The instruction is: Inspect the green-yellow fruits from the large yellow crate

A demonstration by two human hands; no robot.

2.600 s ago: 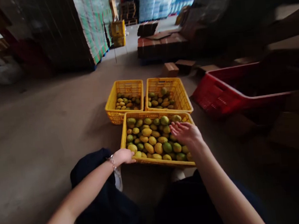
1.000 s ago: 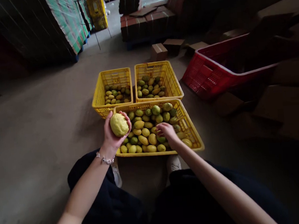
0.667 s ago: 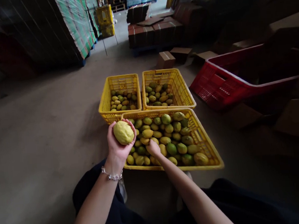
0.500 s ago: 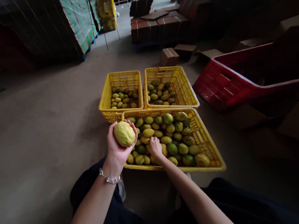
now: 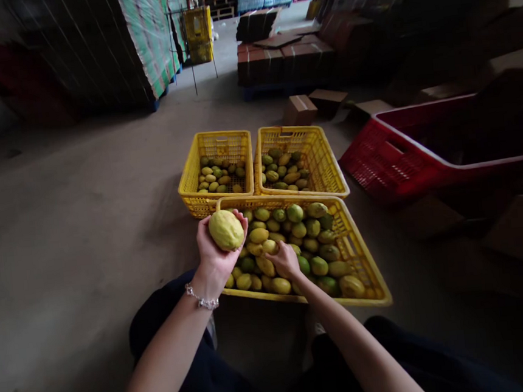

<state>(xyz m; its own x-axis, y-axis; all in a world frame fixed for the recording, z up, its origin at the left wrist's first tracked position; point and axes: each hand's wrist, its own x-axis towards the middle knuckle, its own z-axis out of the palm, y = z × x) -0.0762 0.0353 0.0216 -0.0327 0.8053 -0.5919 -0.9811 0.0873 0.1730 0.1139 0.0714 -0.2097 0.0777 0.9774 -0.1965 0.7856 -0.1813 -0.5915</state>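
Observation:
A large, bumpy yellow-green fruit [image 5: 226, 230] rests in my left hand [image 5: 215, 249], with the fingers curled round its far side. My right hand [image 5: 286, 260] pinches a smaller yellow fruit [image 5: 269, 246] between thumb and fingers, over the front yellow crate [image 5: 373, 271]. That crate holds many green and yellow fruits, and some lie hidden under my hands. Behind it stand two more yellow crates, the left one [image 5: 187, 172] and the right one [image 5: 332, 165], each with fewer fruits at the bottom.
A red crate [image 5: 390, 154] stands tilted at the right among cardboard pieces. Small boxes [image 5: 300, 110] lie behind the yellow crates. Farther back are stacked cartons [image 5: 259, 62] and a wrapped green stack [image 5: 147, 41]. My knees are at both sides below.
My right hand has lifted a little and moved right, now with a yellow fruit showing at its fingertips. The view has shifted slightly; my left hand still holds the large fruit.

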